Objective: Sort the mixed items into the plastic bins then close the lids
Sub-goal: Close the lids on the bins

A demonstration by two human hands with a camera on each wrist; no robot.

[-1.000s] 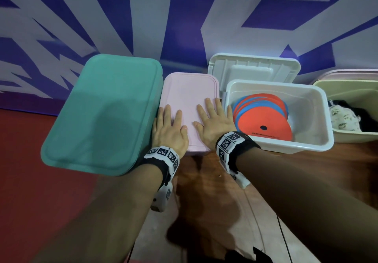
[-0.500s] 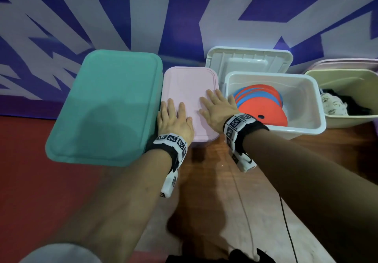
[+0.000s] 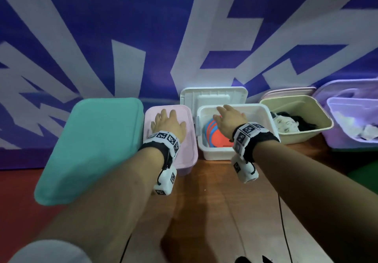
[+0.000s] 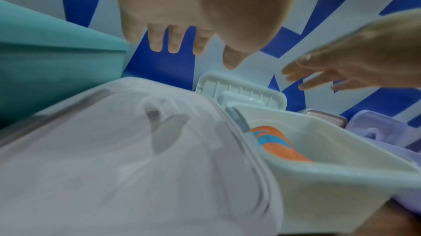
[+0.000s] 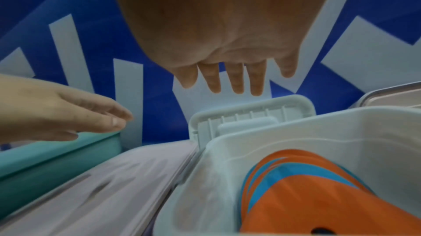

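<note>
Both hands are held spread above the bins, the left hand [image 3: 166, 124] over the closed pink plastic lid [image 3: 184, 140], the right hand [image 3: 230, 117] over the open white plastic bin [image 3: 268, 125] of orange and blue discs [image 3: 216, 134].

Left hand [image 3: 168, 125] flat, fingers spread, right hand [image 3: 230, 118] extended forward, fingers straight, both arms outstretched

Ahead of me stands a wall [image 3: 126, 27] painted deep blue-purple with broad white angular shapes slanting across it. Below the wall, a wooden floor [image 3: 214, 197] of reddish-brown boards runs back toward me. Left of the wood, along the wall's foot, lies a red floor area [image 3: 18, 211]; to the right of the wood I see a dark green patch [image 3: 366, 178]. A thin black cable [image 3: 283, 228] trails over the boards. The light is dim and bluish.
</note>
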